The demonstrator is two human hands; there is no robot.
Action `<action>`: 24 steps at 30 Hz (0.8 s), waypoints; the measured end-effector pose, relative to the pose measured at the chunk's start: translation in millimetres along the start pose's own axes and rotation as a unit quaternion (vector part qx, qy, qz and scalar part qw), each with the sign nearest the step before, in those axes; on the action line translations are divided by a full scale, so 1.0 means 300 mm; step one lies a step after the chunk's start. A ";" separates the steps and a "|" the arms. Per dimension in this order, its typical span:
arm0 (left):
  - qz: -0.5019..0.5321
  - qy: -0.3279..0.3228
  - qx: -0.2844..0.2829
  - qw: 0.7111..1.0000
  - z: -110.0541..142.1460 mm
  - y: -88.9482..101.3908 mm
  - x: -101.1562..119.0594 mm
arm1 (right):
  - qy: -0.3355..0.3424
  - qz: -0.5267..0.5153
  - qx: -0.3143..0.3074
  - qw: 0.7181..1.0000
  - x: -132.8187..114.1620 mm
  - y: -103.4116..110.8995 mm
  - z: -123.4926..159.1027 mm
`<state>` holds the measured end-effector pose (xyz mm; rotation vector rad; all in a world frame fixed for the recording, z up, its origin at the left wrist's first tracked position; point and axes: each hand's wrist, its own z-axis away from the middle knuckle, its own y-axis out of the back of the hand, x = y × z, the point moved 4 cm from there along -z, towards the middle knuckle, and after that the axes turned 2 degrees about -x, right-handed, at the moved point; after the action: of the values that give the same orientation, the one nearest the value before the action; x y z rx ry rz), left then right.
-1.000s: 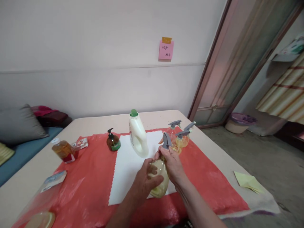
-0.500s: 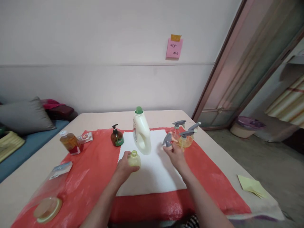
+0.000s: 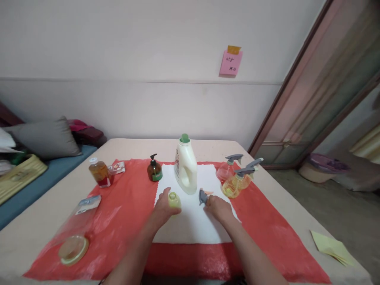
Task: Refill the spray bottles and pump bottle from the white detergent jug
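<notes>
My left hand [image 3: 164, 206] is wrapped round a pale yellow-green spray bottle [image 3: 174, 200] without its top, upright over the white cloth [image 3: 196, 229]. In my right hand [image 3: 219, 206] is a grey spray head [image 3: 203, 196], held low at the cloth; whether it rests there I cannot tell. Behind both hands stands a large cream detergent jug [image 3: 187, 170] with a green piece in its mouth. Right of it are a pink spray bottle [image 3: 225, 172] and yellowish spray bottles [image 3: 233, 186] with grey trigger heads. A brown pump bottle [image 3: 154, 171] stands left of the jug.
A red sheet [image 3: 127, 221] covers much of the table. On its left are an amber bottle [image 3: 100, 172], a small packet [image 3: 117, 168], a clear bag [image 3: 86, 208] and a round lid [image 3: 73, 250]. Yellow papers [image 3: 331, 246] lie at the right table edge.
The spray head was on the bottle a second ago; it came off in my right hand, which then lowered it to the cloth. My left hand moved the open bottle leftward.
</notes>
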<state>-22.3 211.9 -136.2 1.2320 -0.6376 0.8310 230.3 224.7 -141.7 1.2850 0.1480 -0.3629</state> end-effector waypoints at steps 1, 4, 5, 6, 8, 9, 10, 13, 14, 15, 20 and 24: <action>-0.004 -0.002 -0.004 1.000 0.002 -0.002 0.002 | 0.007 -0.008 0.007 1.000 -0.003 0.006 0.006; -0.014 -0.004 -0.011 1.000 0.009 -0.007 0.007 | 0.025 -0.061 0.067 0.996 -0.020 0.029 0.014; -0.017 -0.003 -0.011 1.000 0.011 -0.008 0.007 | 0.033 -0.089 0.094 0.991 -0.029 0.034 0.012; -0.019 0.000 -0.011 1.000 0.013 -0.010 0.007 | 0.043 -0.121 0.119 0.985 -0.039 0.037 0.006; -0.025 0.006 -0.011 1.000 0.014 -0.012 0.003 | 0.069 -0.194 0.156 0.966 -0.063 0.031 -0.014; -0.028 0.009 -0.011 1.000 0.014 -0.014 0.000 | 0.085 -0.230 0.168 0.955 -0.076 0.022 -0.028; -0.031 0.012 -0.010 0.999 0.013 -0.014 -0.003 | 0.102 -0.265 0.175 0.943 -0.089 0.010 -0.043; -0.043 0.017 -0.009 0.999 0.009 -0.014 -0.011 | 0.144 -0.349 0.184 0.908 -0.119 -0.034 -0.090; -0.047 0.017 -0.010 0.999 0.009 -0.013 -0.013 | 0.154 -0.370 0.182 0.898 -0.125 -0.049 -0.103; -0.052 0.017 -0.013 0.998 0.009 -0.011 -0.012 | 0.163 -0.389 0.179 0.889 -0.130 -0.063 -0.115; -0.070 0.001 -0.044 0.997 0.026 0.005 0.012 | 0.203 -0.451 0.149 0.856 -0.150 -0.093 -0.145; -0.062 -0.012 -0.064 0.996 0.045 0.031 0.038 | 0.211 -0.457 0.132 0.854 -0.163 -0.072 -0.143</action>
<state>-23.4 202.2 -118.8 1.1549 -0.6178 0.6629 181.2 269.3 -158.4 1.4911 1.1460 -0.9299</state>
